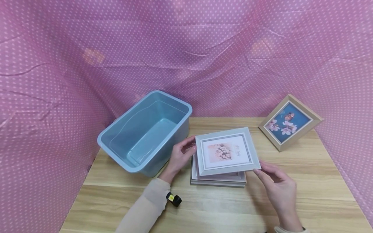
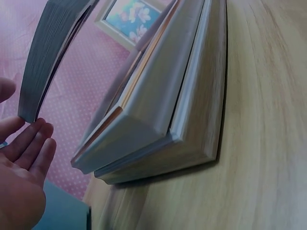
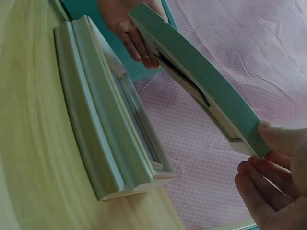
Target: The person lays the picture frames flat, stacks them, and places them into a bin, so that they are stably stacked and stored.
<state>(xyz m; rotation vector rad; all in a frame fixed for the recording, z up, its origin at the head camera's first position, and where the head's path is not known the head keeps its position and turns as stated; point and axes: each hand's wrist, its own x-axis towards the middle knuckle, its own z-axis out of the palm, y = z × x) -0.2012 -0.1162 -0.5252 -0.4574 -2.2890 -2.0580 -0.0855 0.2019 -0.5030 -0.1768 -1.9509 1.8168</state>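
Note:
Both hands hold a pale picture frame (image 1: 250, 142) with a pink flower print, raised above a stack of picture frames (image 1: 217, 185). My left hand (image 1: 181, 157) pinches its left edge, thumb on top and fingers beneath, as the left wrist view also shows at the frame's corner. At the near right corner, my right hand (image 1: 278, 184) pinches the same frame between thumb and fingers. In the right wrist view the held frame (image 3: 206, 84) is tilted and apart from the stacked frames (image 3: 103, 115). Most of the stack's top is hidden under it in the head view.
A blue plastic bin (image 1: 145, 129) stands at the left, close to my left forearm. Toward the back right a beige picture frame (image 1: 301, 134) with a butterfly and blossom picture stands on the wooden table (image 1: 314, 194). Pink dotted cloth (image 1: 221, 64) hangs around the table.

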